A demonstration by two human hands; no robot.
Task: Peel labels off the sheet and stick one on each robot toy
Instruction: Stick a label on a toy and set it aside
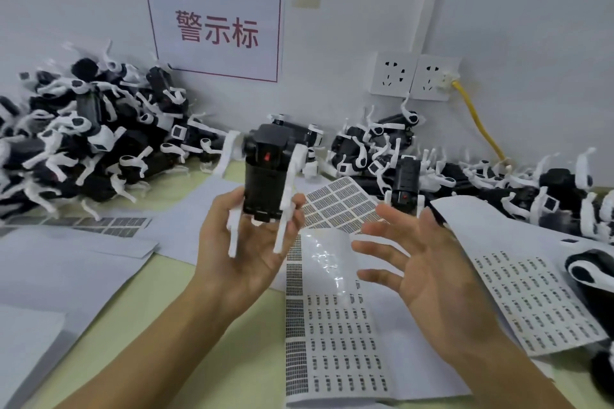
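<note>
My left hand (pixel 244 252) holds a black robot toy (pixel 267 176) with white legs up above the table, fingers curled round its lower end and its underside facing me. A red mark shows on its body. My right hand (pixel 422 262) hovers to the right of the toy, palm turned left, fingers spread and holding nothing. Under both hands lies a label sheet (pixel 335 335) with rows of small printed labels and a glossy bare patch near its top. A second label sheet (pixel 538 295) lies to the right, and a third label sheet (pixel 342 206) with grey labels lies behind.
A big heap of black-and-white robot toys (pixel 83 139) fills the back left, and another heap of robot toys (pixel 481 183) runs along the wall to the right. White paper sheets (pixel 66 262) cover the left of the table. Wall sockets (pixel 415 78) with a yellow cable (pixel 481 123) sit behind.
</note>
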